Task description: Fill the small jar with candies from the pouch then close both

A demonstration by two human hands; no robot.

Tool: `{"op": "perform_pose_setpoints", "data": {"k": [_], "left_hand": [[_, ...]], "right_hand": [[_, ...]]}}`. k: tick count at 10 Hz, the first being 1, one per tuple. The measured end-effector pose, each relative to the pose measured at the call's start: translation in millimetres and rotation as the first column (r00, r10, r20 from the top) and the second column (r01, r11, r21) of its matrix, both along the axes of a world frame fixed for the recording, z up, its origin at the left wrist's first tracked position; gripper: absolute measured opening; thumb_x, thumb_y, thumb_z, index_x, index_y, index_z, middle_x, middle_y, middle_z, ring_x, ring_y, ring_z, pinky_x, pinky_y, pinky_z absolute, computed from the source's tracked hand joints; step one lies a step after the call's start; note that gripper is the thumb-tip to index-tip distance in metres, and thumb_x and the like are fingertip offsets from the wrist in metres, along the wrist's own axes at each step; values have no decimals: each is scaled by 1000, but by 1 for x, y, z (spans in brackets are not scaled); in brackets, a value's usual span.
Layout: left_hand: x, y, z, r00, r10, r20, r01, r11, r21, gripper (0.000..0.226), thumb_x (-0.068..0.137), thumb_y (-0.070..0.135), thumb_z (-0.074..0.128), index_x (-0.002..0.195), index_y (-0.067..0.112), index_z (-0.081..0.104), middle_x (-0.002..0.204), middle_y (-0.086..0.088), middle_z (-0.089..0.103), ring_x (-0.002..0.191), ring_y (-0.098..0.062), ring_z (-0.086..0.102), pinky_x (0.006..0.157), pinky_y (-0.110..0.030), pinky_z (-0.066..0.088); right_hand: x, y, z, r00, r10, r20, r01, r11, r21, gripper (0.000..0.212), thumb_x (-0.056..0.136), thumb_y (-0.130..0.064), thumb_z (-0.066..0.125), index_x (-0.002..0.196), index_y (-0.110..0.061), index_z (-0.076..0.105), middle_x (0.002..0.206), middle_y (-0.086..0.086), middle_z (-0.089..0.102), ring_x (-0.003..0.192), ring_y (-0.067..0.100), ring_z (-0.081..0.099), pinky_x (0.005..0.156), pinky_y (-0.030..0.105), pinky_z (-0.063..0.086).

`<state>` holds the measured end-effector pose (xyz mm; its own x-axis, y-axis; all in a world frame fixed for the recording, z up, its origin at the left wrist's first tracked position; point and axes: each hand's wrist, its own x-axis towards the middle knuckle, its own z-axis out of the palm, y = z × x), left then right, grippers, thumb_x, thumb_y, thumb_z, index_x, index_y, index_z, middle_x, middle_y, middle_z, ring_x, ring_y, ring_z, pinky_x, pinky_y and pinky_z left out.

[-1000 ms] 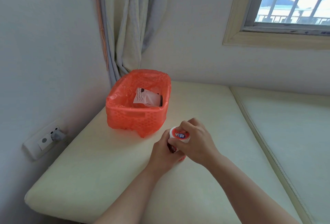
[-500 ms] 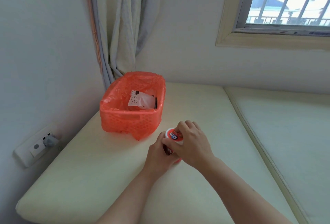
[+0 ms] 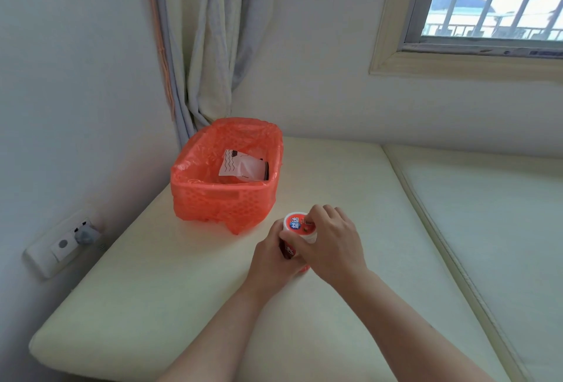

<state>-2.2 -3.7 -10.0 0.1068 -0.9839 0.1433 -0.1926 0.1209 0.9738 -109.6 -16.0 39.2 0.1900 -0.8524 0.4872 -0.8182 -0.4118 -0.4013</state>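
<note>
I see the basket (image 3: 225,195) on the bench (image 3: 158,284), back left in the corner, below the curtain (image 3: 207,46). A packet (image 3: 242,167) lies in it. The jar (image 3: 297,234) stands just before the basket's right end, my left hand (image 3: 271,263) on its left, my right hand (image 3: 332,244) over its lid. A wall socket (image 3: 65,243) sits left of the bench; the window (image 3: 487,0) is behind, right.

Two bare hands, left (image 3: 274,263) and right (image 3: 332,244), one small red-and-white lidded jar (image 3: 298,229), one orange plastic-lined basket (image 3: 222,195), one white crumpled packet (image 3: 242,165), one wall socket (image 3: 65,243), one barred window (image 3: 493,0).
</note>
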Motion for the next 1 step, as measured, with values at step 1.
{"op": "perform_pose_setpoints", "data": {"k": [1], "left_hand": [[1,-2,-2,1000,7,-20,-7,999,-33,73,52,30,72,120,39,48,105,14,67,100,-10,65,85,-42,56]], "right_hand": [[-6,3,1,989,20,146,-27,998,51,65,63,-67,38,91,-13,62,97,-2,64,94,18,55,76,23,39]]}}
